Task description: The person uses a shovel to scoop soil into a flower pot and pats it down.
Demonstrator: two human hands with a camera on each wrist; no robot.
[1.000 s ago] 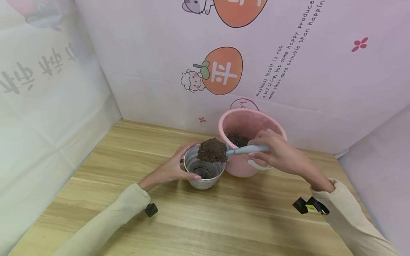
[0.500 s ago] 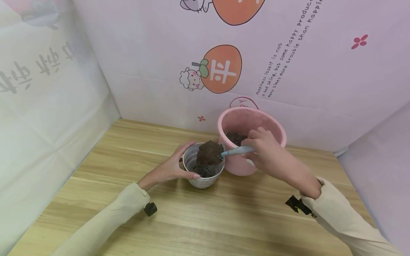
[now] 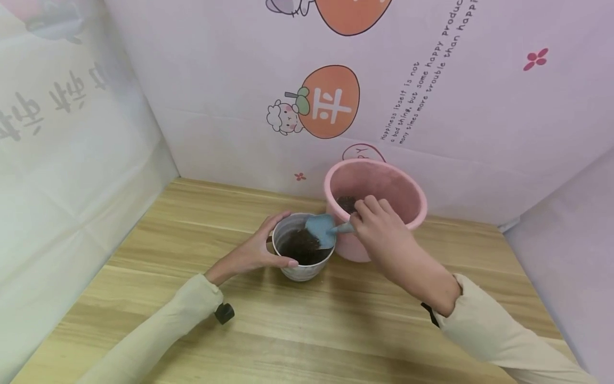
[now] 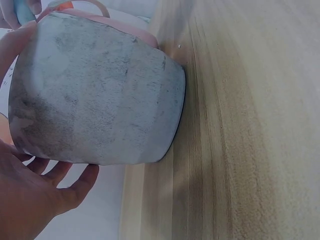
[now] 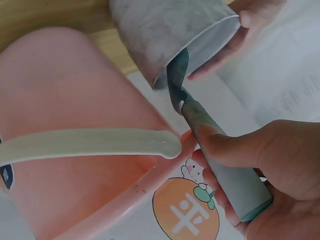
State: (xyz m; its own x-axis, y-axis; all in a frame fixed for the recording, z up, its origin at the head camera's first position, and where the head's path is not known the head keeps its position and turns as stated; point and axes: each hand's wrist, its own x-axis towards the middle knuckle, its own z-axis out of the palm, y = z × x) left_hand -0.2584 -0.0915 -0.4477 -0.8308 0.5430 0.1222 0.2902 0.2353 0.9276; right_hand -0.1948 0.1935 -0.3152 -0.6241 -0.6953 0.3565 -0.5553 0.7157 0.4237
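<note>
My left hand grips the rim and side of a grey flower pot, thumb at the front edge, the pot standing on the table. In the left wrist view the pot shows its smudged outer wall. My right hand holds a blue trowel by its handle. The trowel's blade tilts down inside the pot's mouth, and dark soil lies in the pot below it. In the right wrist view my fingers and thumb wrap the trowel handle.
A pink bucket with soil in it stands right behind the pot, close to it. Its white handle hangs on the outside. A printed backdrop rises behind the wooden table.
My right hand has moved left and turned over, tipping the trowel; the soil heaped on its blade has dropped into the pot. The left hand stays on the pot.
</note>
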